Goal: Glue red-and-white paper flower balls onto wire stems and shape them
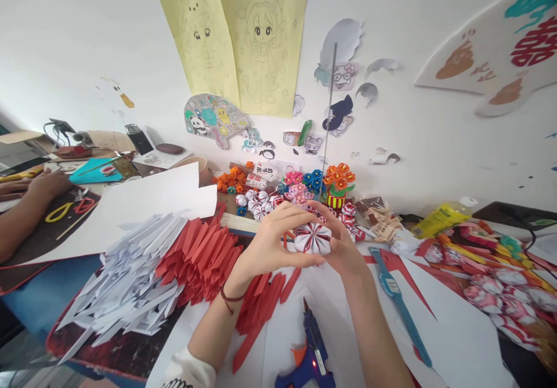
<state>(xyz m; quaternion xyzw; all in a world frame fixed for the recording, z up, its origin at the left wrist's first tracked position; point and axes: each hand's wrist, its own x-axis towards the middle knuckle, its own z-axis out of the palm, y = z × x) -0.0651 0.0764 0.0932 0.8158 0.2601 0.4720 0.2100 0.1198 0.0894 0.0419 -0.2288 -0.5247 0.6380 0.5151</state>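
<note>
Between my two hands is a round paper ball of white segments with thin red stripes. My left hand curls its fingers and thumb round the ball's left side and top. From the right, my right hand grips the same ball, its thumb by the ball's edge. Below them a blue glue gun with an orange trigger and a lit red light lies on white paper. Folded red paper strips are heaped to the left of my left wrist, with a few loose red strips beneath my forearm.
A big heap of white paper strips lies at left. A blue wristwatch rests at right, near a yellow bottle. Paper flowers in a pot stand at the back. Another person's arm is at far left beside yellow-handled scissors.
</note>
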